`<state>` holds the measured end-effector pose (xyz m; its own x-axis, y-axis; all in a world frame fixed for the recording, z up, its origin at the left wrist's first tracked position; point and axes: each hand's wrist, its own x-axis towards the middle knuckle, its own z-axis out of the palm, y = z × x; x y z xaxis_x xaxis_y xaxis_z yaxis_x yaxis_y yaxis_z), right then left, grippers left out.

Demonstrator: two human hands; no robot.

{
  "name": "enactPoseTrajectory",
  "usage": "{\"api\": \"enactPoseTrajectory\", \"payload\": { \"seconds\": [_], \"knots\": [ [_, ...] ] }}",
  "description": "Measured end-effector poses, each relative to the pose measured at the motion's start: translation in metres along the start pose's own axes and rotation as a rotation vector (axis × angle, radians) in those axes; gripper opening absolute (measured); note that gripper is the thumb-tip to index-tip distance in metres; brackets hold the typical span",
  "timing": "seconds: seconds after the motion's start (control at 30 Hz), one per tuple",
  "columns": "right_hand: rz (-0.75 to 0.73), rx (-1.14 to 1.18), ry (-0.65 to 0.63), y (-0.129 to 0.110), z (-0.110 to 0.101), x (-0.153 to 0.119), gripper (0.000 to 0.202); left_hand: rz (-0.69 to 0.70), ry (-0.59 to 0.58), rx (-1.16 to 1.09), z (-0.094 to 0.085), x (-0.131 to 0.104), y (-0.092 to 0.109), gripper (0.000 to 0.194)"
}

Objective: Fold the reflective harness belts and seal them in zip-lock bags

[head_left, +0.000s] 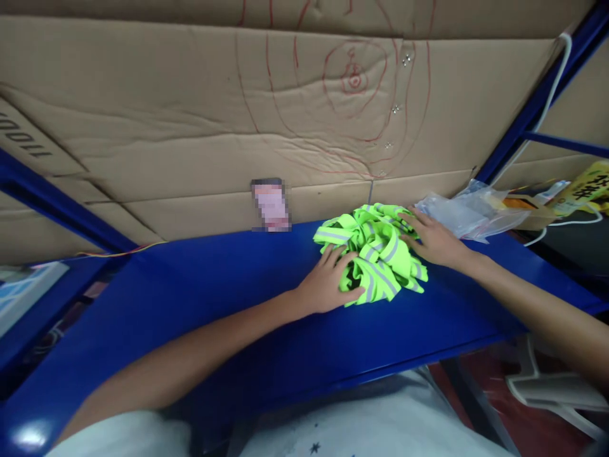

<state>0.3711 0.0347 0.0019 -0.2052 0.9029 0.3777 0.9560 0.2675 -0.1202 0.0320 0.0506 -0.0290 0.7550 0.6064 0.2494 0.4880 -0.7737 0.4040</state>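
A crumpled heap of neon yellow-green fabric strips with grey stripes [380, 254] lies on the blue table [228, 273]. My left hand [328, 279] rests against the heap's left front side, fingers spread. At its right back side, my right hand [431, 238] touches the strips with its fingers apart. Neither hand is closed round the fabric. Behind and left of the heap, a phone-like object [271, 204], blurred by pixels, leans upright against the cardboard.
Cardboard sheets [166, 101] with red drawn rings stand along the table's back. Clear plastic bags [469, 209] lie at the right back, beside a yellow package [585, 187]. Blue frame posts rise at both sides. A white chair [556, 390] stands at the lower right.
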Motion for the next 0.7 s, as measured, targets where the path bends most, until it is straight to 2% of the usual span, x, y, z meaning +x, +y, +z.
{"api": "enactPoseTrajectory", "payload": {
  "seconds": [0.07, 0.17, 0.23, 0.3, 0.4, 0.5, 0.6, 0.7],
  "knots": [
    [0.024, 0.059, 0.116, 0.009, -0.003, 0.0, 0.061, -0.018, 0.031, 0.019, 0.011, 0.026, 0.002, 0.077],
    [0.029, 0.101, 0.17, 0.014, -0.007, 0.001, 0.058, -0.044, 0.076, 0.043, 0.026, 0.058, 0.005, 0.077],
    [0.037, 0.139, 0.223, 0.013, -0.006, 0.001, 0.056, -0.043, 0.095, 0.059, 0.03, 0.072, 0.007, 0.078],
    [0.038, 0.175, 0.28, 0.009, -0.004, 0.0, 0.053, -0.024, 0.112, 0.075, 0.028, 0.075, 0.009, 0.077],
    [-0.006, 0.185, 0.335, 0.003, -0.004, -0.004, 0.046, 0.045, 0.119, 0.12, 0.013, 0.053, 0.013, 0.074],
    [-0.087, 0.169, 0.351, -0.005, -0.01, -0.011, 0.039, 0.198, 0.049, 0.291, -0.007, 0.005, 0.02, 0.07],
    [-0.18, 0.135, 0.218, -0.023, -0.014, -0.016, 0.034, 0.235, 0.026, 0.424, -0.022, -0.044, 0.023, 0.066],
    [-0.21, -0.006, 0.022, -0.05, -0.01, -0.019, 0.043, 0.143, 0.076, 0.429, -0.025, -0.068, 0.015, 0.049]
  ]
}}
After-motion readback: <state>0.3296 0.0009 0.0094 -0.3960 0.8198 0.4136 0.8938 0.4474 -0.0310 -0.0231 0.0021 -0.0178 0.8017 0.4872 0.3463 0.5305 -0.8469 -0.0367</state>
